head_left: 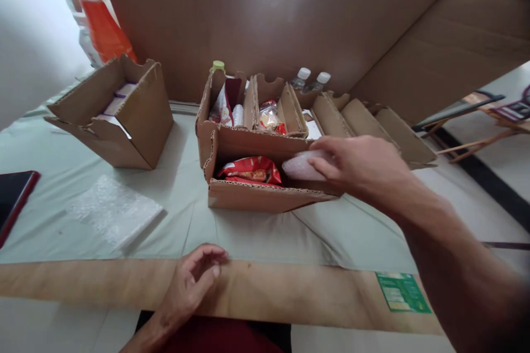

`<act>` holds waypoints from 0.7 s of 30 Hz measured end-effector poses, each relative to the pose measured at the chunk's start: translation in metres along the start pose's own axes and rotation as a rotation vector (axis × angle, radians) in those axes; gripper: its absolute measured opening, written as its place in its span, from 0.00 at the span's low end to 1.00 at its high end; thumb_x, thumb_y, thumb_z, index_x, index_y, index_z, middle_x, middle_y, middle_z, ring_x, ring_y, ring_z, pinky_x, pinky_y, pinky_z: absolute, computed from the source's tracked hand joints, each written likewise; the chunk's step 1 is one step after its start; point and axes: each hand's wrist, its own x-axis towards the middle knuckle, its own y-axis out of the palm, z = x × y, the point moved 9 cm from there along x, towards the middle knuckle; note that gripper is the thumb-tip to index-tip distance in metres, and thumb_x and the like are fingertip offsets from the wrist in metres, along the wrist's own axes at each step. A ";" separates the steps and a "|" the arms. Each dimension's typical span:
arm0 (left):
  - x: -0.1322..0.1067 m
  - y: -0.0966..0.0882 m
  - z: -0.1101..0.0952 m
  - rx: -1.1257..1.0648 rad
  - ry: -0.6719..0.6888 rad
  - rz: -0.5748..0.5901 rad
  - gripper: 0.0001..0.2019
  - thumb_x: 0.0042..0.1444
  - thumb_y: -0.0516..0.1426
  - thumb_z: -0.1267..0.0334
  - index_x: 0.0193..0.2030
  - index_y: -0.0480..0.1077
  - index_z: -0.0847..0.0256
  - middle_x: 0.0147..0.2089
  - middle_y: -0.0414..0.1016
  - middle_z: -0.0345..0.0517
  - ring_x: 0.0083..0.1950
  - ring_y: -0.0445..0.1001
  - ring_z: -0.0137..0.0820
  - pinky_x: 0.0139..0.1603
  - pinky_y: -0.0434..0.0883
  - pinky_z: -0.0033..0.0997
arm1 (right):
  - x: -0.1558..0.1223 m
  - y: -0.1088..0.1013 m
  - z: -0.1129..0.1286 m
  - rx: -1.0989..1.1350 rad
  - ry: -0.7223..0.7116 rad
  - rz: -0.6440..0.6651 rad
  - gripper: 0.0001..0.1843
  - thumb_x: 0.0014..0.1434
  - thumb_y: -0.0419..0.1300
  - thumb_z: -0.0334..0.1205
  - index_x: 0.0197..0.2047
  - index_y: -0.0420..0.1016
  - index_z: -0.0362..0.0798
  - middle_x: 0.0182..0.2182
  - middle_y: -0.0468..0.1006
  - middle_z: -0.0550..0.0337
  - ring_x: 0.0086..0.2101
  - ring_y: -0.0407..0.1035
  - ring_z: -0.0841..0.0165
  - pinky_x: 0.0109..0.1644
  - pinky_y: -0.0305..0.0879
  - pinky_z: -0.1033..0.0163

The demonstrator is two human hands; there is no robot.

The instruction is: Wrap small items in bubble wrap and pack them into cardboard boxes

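Note:
My right hand (343, 160) is closed around a bubble-wrapped item (302, 166) at the right part of the front cardboard box (248, 197). What the wrap contains is hidden. Red snack packets (252, 170) lie in the same box, left of the wrapped item. My left hand (196, 276) rests near the front edge of the table, its fingers loosely curved and apart from the thumb, with nothing in it. Left of it, a flat piece of bubble wrap (116, 212) lies on the pale green cloth (182, 231).
Behind the front box stands a row of cardboard bins (296, 110) with packets and other goods. Another cardboard box (143, 116) stands at left, near an orange bottle (103, 27). A dark red-edged device (16, 201) lies far left. A tall cardboard panel (248, 11) closes off the back.

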 end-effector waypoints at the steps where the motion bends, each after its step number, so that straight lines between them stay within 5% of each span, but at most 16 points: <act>1: -0.001 0.002 -0.002 0.054 0.036 0.010 0.11 0.64 0.59 0.57 0.47 0.77 0.59 0.44 0.84 0.51 0.48 0.84 0.39 0.51 0.80 0.37 | 0.013 0.014 0.007 -0.047 -0.022 0.078 0.06 0.54 0.70 0.38 0.28 0.80 0.47 0.19 0.72 0.60 0.21 0.68 0.68 0.27 0.55 0.64; 6: -0.004 0.009 -0.017 0.237 0.235 0.057 0.12 0.62 0.57 0.66 0.49 0.77 0.53 0.45 0.83 0.47 0.47 0.83 0.37 0.48 0.80 0.35 | 0.036 0.067 0.032 0.032 -0.164 0.194 0.17 0.49 0.69 0.31 0.15 0.68 0.49 0.12 0.66 0.62 0.16 0.59 0.73 0.25 0.52 0.64; 9: -0.004 0.012 -0.021 0.251 0.294 0.074 0.14 0.61 0.57 0.69 0.52 0.75 0.52 0.46 0.83 0.46 0.46 0.83 0.36 0.47 0.80 0.34 | 0.036 0.086 0.036 0.081 -0.232 0.232 0.15 0.52 0.66 0.31 0.17 0.71 0.50 0.13 0.68 0.61 0.15 0.57 0.74 0.23 0.50 0.63; 13: -0.004 0.015 -0.024 0.274 0.300 0.094 0.15 0.61 0.57 0.69 0.52 0.75 0.52 0.46 0.83 0.46 0.46 0.83 0.36 0.46 0.81 0.33 | 0.036 0.094 0.039 0.036 -0.260 0.337 0.07 0.55 0.63 0.32 0.26 0.79 0.49 0.21 0.78 0.56 0.19 0.66 0.69 0.25 0.55 0.63; 17: -0.003 0.007 -0.035 0.339 0.318 0.044 0.15 0.63 0.56 0.70 0.53 0.74 0.51 0.49 0.82 0.46 0.51 0.82 0.35 0.51 0.80 0.32 | 0.024 0.059 0.029 0.072 -0.212 0.278 0.09 0.58 0.64 0.38 0.41 0.83 0.48 0.33 0.85 0.52 0.31 0.77 0.59 0.33 0.66 0.58; 21: 0.006 -0.021 -0.053 0.443 0.320 -0.151 0.19 0.66 0.56 0.67 0.62 0.70 0.49 0.59 0.78 0.49 0.55 0.79 0.37 0.56 0.77 0.38 | -0.036 -0.015 -0.025 0.221 0.023 -0.252 0.18 0.65 0.62 0.50 0.53 0.81 0.51 0.38 0.84 0.53 0.31 0.76 0.62 0.35 0.68 0.56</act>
